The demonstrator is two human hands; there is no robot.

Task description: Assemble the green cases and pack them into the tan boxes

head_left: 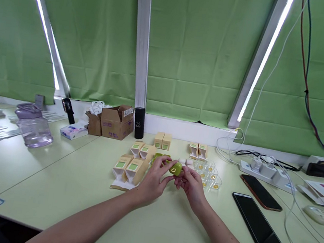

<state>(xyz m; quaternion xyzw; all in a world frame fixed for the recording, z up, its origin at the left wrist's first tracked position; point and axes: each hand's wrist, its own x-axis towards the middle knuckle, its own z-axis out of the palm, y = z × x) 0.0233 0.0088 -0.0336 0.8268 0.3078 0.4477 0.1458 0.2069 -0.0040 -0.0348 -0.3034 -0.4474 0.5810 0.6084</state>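
A small rounded green piece (176,169) with a pale mark on its front is held up between both hands over the table. My left hand (153,180) pinches it from the left with thumb and fingertips. From the other side, my right hand (195,187) closes its fingertips at the piece's right edge; anything else inside them is hidden. Behind my left hand, more green pieces (159,155) are partly covered. Small whitish pieces (185,161) lie just beyond my right fingers. Several clear cups with yellow centres (209,176) stand to the right.
Kraft-paper boxes with green labels (129,170) sit left of my hands, others (162,140) farther back. A carton (117,123), black cylinder (139,123) and purple water jug (32,126) stand left. Two phones (259,223), a power strip (266,173) and loose cables are right.
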